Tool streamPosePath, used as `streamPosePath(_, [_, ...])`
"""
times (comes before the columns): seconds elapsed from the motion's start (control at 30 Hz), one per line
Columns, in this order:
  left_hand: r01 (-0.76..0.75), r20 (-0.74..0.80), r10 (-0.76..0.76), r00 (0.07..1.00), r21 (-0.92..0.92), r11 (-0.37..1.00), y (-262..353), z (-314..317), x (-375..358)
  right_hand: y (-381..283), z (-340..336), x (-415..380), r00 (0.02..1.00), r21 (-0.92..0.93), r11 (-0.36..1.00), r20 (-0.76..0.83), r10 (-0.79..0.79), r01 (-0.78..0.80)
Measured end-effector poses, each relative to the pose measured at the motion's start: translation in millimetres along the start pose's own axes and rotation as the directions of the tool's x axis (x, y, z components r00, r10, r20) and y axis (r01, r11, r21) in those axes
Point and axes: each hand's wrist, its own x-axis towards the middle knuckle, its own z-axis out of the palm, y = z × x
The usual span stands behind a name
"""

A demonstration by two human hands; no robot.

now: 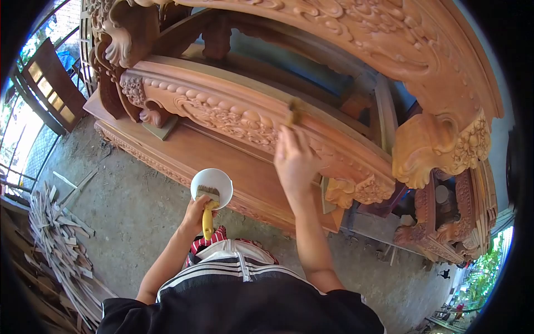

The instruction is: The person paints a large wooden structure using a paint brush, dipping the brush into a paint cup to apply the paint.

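Note:
My left hand [196,214] holds a white bowl [212,181] together with a yellow-handled brush [207,214] whose bristles rest in the bowl. My right hand [295,158] is raised to a carved wooden rail [222,114] of a large ornate furniture piece. It grips a small brush [294,113] whose tip touches the rail's top edge. The carved rail shows floral relief and beading along its front.
The carved reddish-wood furniture [389,50] fills the upper view, with a curved carved arm [439,145] at right. A flat wooden base [183,150] lies below the rail. Scrap wood strips [55,234] are piled at left on the concrete floor [128,211].

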Motion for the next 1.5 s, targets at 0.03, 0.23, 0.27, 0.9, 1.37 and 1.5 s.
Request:
streamPosePath(0.03, [0.001, -0.001, -0.001, 1.0, 0.003, 1.0, 3.7, -2.5, -1.9, -11.4, 11.9, 3.2, 0.998, 0.044, 0.999, 0.062, -0.016, 0.013])
streamPosePath(0.23, [-0.039, -0.107, 0.032, 0.994, -0.063, 0.997, 27.0, -36.4, -14.2, -40.4, 61.2, 17.1, 0.986, 0.48, 0.87, 0.059, -0.156, 0.109])
streamPosePath(0.27, [-0.054, -0.12, 0.047, 0.992, -0.056, 0.997, 31.7, -46.4, -16.4, -40.2, 52.8, 15.6, 0.974, 0.591, 0.788, 0.22, 0.051, -0.175])
streamPosePath(0.9, [-0.168, -0.29, 0.138, 0.947, -0.083, 0.982, 50.3, -91.8, -29.5, -59.3, 56.9, -20.3, 0.969, 0.379, 0.904, 0.212, 0.124, -0.198])
streamPosePath(1.37, [-0.053, -0.22, 0.045, 0.974, -0.031, 0.998, 56.2, -48.7, 2.1, 34.2, -36.7, -77.4, 0.867, 0.249, 0.837, 0.026, 0.498, -0.488])
streamPosePath(1.5, [-0.008, -0.15, -0.003, 0.989, -0.073, 0.997, 66.4, -40.8, 17.6, 38.6, -17.0, -99.1, 0.815, 0.192, 0.862, -0.281, 0.507, -0.47])
